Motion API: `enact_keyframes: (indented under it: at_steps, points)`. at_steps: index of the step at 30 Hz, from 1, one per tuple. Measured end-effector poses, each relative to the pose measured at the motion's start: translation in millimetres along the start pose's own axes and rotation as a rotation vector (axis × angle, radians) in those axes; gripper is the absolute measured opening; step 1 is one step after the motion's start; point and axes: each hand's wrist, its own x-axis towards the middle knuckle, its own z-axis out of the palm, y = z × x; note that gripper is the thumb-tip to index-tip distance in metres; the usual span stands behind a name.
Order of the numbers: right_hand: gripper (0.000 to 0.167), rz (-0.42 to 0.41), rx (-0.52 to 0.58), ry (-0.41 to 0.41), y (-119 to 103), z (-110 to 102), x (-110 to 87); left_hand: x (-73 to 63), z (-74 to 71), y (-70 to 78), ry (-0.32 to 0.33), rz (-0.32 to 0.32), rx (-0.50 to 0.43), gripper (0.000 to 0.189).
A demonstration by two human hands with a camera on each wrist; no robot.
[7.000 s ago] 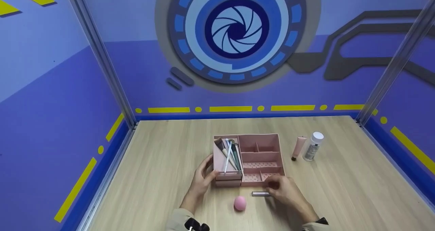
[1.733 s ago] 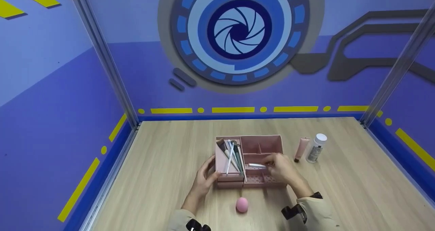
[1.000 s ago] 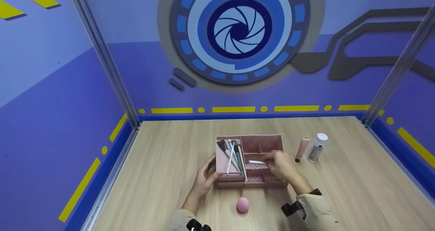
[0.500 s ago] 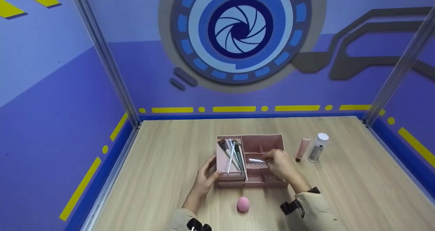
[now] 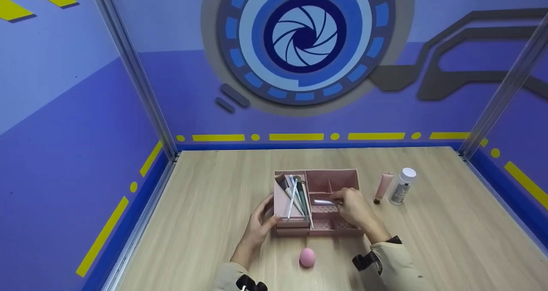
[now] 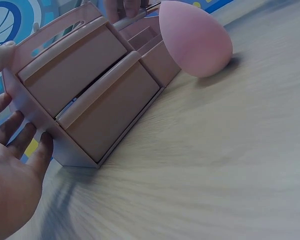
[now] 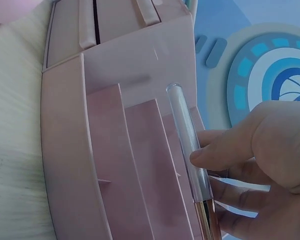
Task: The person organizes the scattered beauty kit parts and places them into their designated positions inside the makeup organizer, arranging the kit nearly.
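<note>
My right hand (image 5: pixel 354 208) pinches a slim lip gloss tube (image 5: pixel 324 202) between thumb and fingers, above the middle compartment of a pink makeup organizer (image 5: pixel 333 232). In the right wrist view the tube (image 7: pixel 184 135) has a clear, silvery barrel and a rose-gold end, tilted over the dividers. My left hand (image 5: pixel 255 229) rests against the organizer's left side, thumb at its front corner; the left wrist view shows its fingertips (image 6: pixel 46 140) touching the side wall. Several makeup brushes (image 5: pixel 295 197) lie in the organizer's left top tray. Two drawers (image 6: pixel 107 107) sit below that tray.
A pink makeup sponge (image 5: pixel 307 257) stands on the wooden table (image 5: pixel 205 188) in front of the organizer. To the organizer's right are a pink squeeze tube (image 5: pixel 384 187), dark cap down, and a white-capped bottle (image 5: pixel 402 188). Blue-purple panels (image 5: pixel 180 94) enclose the table.
From the table in front of the organizer, my right hand has lifted the lip gloss tube over the middle compartment. Lately it has risen slightly. My left hand stays at the organizer's side.
</note>
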Motion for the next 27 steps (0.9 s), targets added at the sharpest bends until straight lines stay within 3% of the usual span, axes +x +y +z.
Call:
enact_keyframes:
  at_steps: [9, 19, 27]
  points:
    - [0.028, -0.015, -0.024, 0.010, 0.7, 1.7, 0.9, 1.3, -0.2, -2.3, 0.008, 0.034, 0.010, 0.062]
    - [0.036, 0.006, -0.044, 0.023, 2.5, 5.0, 0.4, -1.8, -0.8, -3.2, -0.020, -0.003, -0.052, 0.065]
    - [0.036, -0.015, -0.054, 0.041, 5.9, 9.0, 3.5, -0.2, -2.0, -1.1, -0.023, 0.009, -0.029, 0.064]
